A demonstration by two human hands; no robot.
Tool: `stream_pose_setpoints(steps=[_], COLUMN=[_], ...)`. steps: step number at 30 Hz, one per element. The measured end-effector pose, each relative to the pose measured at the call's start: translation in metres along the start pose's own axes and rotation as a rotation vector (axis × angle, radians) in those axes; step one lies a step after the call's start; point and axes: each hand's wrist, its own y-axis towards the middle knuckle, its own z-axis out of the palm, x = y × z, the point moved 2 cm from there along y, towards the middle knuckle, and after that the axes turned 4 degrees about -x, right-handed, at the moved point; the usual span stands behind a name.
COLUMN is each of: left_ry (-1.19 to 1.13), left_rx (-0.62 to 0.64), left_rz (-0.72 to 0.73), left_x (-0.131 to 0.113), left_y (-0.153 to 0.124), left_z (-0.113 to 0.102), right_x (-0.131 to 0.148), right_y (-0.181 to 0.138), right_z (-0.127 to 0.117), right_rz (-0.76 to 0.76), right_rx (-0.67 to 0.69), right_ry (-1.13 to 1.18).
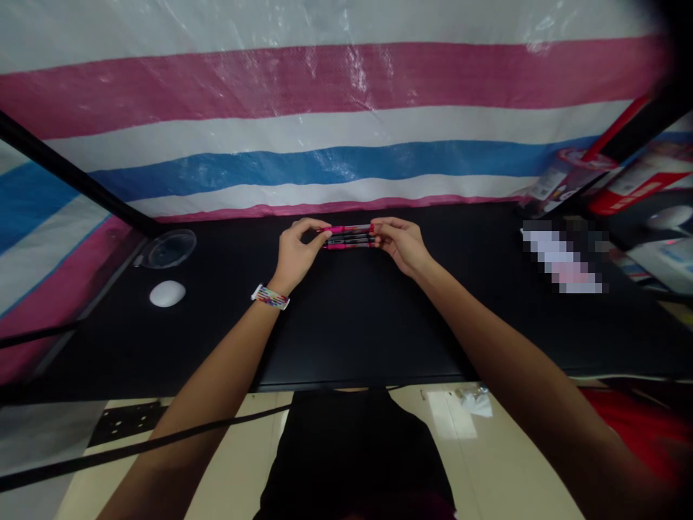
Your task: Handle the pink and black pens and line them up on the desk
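both hands are out over the far part of a black table [346,325], holding a small bunch of pens [347,237] between them. the left hand [295,253] pinches the left end of the bunch, thumb and fingers closed on it; the right hand [401,244] does the same at the right end. the pens lie level, side by side and touching, pink and dark barrels stacked in a tight row. three or so show, but the exact count is too small to tell. they look to be held just above the table, near its back edge, though it is hard to tell whether they touch it.

as for how far the work stands, judging from this view alone: the pens are already gathered and lined up into one bundle, ends roughly even. no band, cap or case shows around them, so the bunch seems to be held together only by the fingers. no loose pens show elsewhere on the table.

the left wrist wears a coloured band [270,297]. well to the left sit a white oval thing [167,293] and, just behind it, a clear dish [169,248], both well apart from the hands. a striped sheet [325,108] in pink, white and blue hangs behind the table. on the right are red and white boxes [639,180] and a blurred patch.
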Motion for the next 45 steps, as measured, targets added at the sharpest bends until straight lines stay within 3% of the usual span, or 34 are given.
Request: stream_pose_setpoints(steps=[6, 11, 19, 33, 45], left_ry=[-0.064, -0.092, -0.118, -0.155, -0.111], left_rx=[-0.024, -0.044, -0.032, -0.062, -0.053], left_rz=[-0.034, -0.037, -0.034, -0.020, 0.028], left_x=[-0.005, -0.004, -0.001, -0.002, -0.004], left_y=[0.001, 0.002, 0.001, 0.001, -0.001], left_z=[0.000, -0.002, 0.002, 0.001, 0.003], right_x=[0.011, 0.015, 0.012, 0.014, 0.012], right_y=[-0.009, -0.016, -0.014, -0.019, -0.016], right_z=[0.007, 0.012, 0.012, 0.017, 0.015], right_rz=[0.162, 0.203, 0.130, 0.249, 0.211], right_rx=[0.242, 0.386, 0.310, 0.322, 0.283], right_ry=[0.200, 0.172, 0.167, 0.384, 0.326])
